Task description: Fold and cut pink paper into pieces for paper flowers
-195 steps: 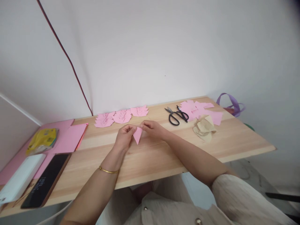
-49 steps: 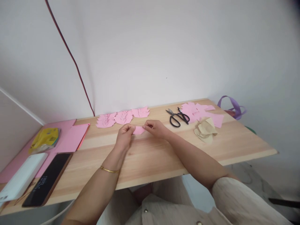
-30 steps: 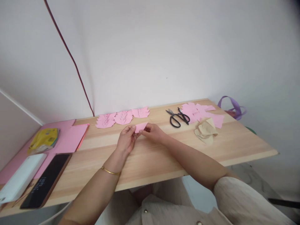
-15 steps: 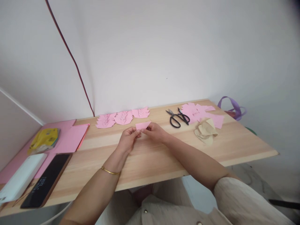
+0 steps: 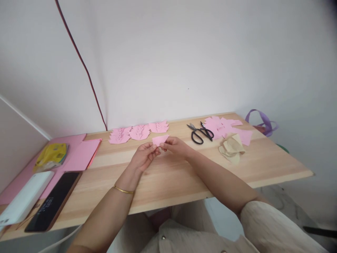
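Both forearms reached up from the lower frame, converging at centre. The left hand (image 5: 144,155) and right hand (image 5: 176,145) pinched a small pink paper piece (image 5: 159,139) between fingertips, apparently just above the wooden table (image 5: 168,175). Beyond, pink cutouts (image 5: 138,131) lay in a row.
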A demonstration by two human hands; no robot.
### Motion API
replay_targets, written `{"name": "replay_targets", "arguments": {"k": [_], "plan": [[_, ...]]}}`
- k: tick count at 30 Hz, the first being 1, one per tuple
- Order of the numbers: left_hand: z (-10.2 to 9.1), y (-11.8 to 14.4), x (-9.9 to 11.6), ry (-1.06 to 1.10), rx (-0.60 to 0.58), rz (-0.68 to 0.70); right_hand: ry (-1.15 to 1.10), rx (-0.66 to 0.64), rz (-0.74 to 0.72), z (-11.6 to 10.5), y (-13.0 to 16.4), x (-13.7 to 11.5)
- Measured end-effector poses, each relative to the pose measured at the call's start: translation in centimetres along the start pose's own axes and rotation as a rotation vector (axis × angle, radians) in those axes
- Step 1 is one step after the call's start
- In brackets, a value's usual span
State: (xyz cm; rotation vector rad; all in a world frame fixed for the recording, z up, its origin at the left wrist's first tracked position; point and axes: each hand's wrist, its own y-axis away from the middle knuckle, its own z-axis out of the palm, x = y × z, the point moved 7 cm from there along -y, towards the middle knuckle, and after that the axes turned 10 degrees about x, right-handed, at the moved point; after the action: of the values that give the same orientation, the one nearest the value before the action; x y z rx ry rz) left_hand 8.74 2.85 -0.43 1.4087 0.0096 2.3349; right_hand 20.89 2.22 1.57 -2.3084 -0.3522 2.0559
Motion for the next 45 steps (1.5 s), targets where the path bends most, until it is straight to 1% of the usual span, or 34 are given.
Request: {"name": "replay_targets", "arguments": {"k": [3, 5, 7, 10, 12, 16, 20, 22, 27, 30, 33, 37, 41, 45], "plan": [[-0.5, -0.2, 0.1, -0.037, 0.046, 0.036, -0.002, 0.037, 0.064, -0.1, -0.1, 0.8], [-0.6, -0.3, 0.1, -0.093, 0.065, 0.080, -0.034, 0.055, 0.081, 0.0, 0.0, 1.2], [-0.7, -0.3, 0.1, -0.177, 0.082, 0.127, -0.068, 0.058, 0.067, 0.3, 0.0, 1.1], [-0.8, -0.3, 0.2, -0.304, 0.111, 0.192, -0.084, 0.048, 0.004, 0.5, 0.1, 0.5], [-0.7, -0.2, 0.5, -0.345, 0.126, 0.241, -0.013, 0.080, -0.027, 0.4, 0.1, 0.3], [-0.8, 0.0, 1.7, -0.374, 0.171, 0.356, 0.158, 0.155, -0.036, -0.2, 0.1, 0.2], [-0.8, 0.3, 2.5, -0.433, 0.217, 0.419, 0.195, 0.175, -0.070, -0.4, 0.1, -0.1], [-0.8, 0.3, 2.6, -0.453, 0.220, 0.416, 0.188, 0.180, -0.085, -0.4, 0.1, -0.3], [-0.7, 0.1, 1.8, -0.457, 0.161, 0.328, 0.162, 0.159, -0.102, -0.2, 0.1, -0.6], [-1.0, 0.0, 1.7, -0.473, 0.173, 0.335, 0.172, 0.144, -0.105, -0.1, 0.2, -0.8], [-1.1, -0.1, 1.6, -0.510, 0.187, 0.328, 0.191, 0.183, -0.107, -0.6, 0.1, -0.8], [-0.8, 0.1, 1.4, -0.483, 0.153, 0.294, 0.157, 0.199, -0.124, -0.8, 0.1, -0.9], [-0.4, 0.3, 1.7, -0.479, 0.132, 0.332, 0.142, 0.200, -0.137, -0.7, 0.2, -1.3], [-0.9, 0.2, 1.9, -0.495, 0.173, 0.325, 0.167, 0.226, -0.150, -1.1, 0.2, -1.6]]}}
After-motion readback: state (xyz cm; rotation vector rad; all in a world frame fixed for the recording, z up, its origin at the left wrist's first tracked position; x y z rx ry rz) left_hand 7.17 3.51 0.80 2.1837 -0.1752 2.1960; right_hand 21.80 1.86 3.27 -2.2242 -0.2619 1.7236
